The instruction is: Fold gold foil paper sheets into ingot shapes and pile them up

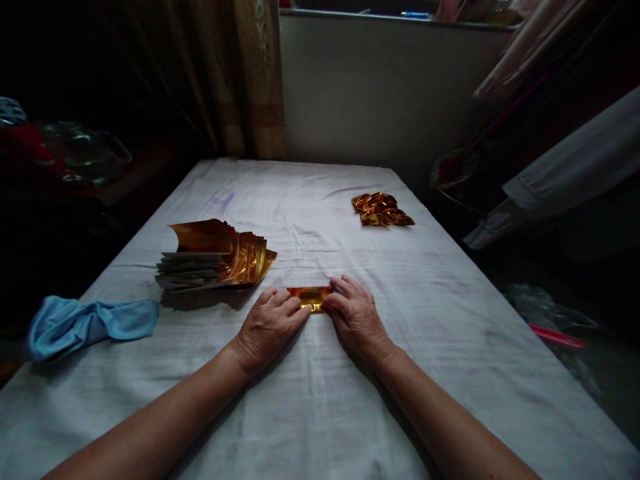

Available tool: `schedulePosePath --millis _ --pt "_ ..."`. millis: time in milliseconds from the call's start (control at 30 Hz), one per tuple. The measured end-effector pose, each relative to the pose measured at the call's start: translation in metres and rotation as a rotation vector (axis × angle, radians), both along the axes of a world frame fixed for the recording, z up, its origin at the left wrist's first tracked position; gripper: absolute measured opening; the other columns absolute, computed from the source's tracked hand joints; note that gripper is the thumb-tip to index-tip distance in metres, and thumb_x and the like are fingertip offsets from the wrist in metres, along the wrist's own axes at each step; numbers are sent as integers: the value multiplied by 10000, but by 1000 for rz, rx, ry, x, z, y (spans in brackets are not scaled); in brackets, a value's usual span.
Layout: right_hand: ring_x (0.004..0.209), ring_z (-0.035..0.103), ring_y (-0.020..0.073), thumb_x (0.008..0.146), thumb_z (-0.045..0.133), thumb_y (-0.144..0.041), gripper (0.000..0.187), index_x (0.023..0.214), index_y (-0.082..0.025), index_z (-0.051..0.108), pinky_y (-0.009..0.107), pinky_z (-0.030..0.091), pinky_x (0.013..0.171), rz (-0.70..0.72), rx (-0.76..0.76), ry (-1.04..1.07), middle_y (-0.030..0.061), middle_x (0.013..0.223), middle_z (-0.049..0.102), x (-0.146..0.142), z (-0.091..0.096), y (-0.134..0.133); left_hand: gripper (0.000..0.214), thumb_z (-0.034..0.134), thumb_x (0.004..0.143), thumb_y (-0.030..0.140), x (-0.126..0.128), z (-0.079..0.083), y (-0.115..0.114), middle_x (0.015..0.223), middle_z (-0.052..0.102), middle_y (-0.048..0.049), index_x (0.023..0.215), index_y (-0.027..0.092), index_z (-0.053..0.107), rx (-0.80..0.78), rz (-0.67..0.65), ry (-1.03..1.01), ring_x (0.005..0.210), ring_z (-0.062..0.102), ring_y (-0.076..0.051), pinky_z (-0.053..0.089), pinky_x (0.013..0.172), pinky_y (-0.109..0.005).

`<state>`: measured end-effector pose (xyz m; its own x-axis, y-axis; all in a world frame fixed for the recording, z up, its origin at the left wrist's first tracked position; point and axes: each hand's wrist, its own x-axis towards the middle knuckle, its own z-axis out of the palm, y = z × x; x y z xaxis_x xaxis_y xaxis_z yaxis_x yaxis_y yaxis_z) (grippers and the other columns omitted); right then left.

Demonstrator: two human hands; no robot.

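A small folded strip of gold foil paper (311, 295) lies on the white cloth-covered table (320, 400) in front of me. My left hand (270, 325) presses on its left end, fingers together and bent over the fold. My right hand (354, 315) presses on its right end the same way. A fanned stack of gold paper sheets (215, 257) sits to the left of my hands. A small heap of folded gold pieces (381, 209) lies farther back on the right.
A blue cloth (85, 323) lies at the table's left edge. A curtain (250, 80) and a white wall (380, 87) stand behind the table. Dark clutter sits at left, hanging white fabric (565, 173) and a red-handled item (555, 335) at right.
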<state>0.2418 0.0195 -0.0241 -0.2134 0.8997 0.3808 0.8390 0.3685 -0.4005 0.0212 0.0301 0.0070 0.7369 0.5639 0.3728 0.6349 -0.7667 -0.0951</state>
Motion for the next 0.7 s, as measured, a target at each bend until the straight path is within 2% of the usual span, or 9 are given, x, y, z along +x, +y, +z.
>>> schedulePosePath --millis 200,300,400,533,700 --pt "1290 508 315 884 613 -177 155 903 -270 735 530 407 1030 -19 25 -42 85 1281 667 -1 3 -4 259 563 951 118 1 4 0 943 663 -41 1192 206 601 3 -57 143 886 597 -220 422 887 -405" --pt "1309 496 315 899 597 -167 211 999 -283 742 539 376 1060 -32 70 -121 94 1315 651 -4 6 -16 279 551 954 106 2 6 -1 990 661 -53 1216 197 577 -4 -60 172 912 604 -222 425 889 -399" --pt "1366 448 314 921 572 -189 300 1178 -280 699 539 331 1107 -34 97 -208 115 1415 581 -9 9 -29 263 547 956 108 2 6 -1 996 660 -57 1202 192 581 -11 -62 187 914 606 -222 429 880 -393" --pt "1438 348 365 919 600 -345 447 1356 -249 600 584 284 1136 -5 33 -221 165 1547 418 -18 12 -37 229 563 950 114 1 5 0 980 661 -60 1169 168 603 1 -64 189 883 604 -224 431 864 -392" --pt "1455 316 379 930 582 -477 535 1406 -234 561 612 254 1140 17 -83 -276 193 1568 372 -22 13 -36 235 586 949 144 0 2 1 1017 663 -58 1182 168 607 -8 -68 193 905 598 -220 423 877 -388"
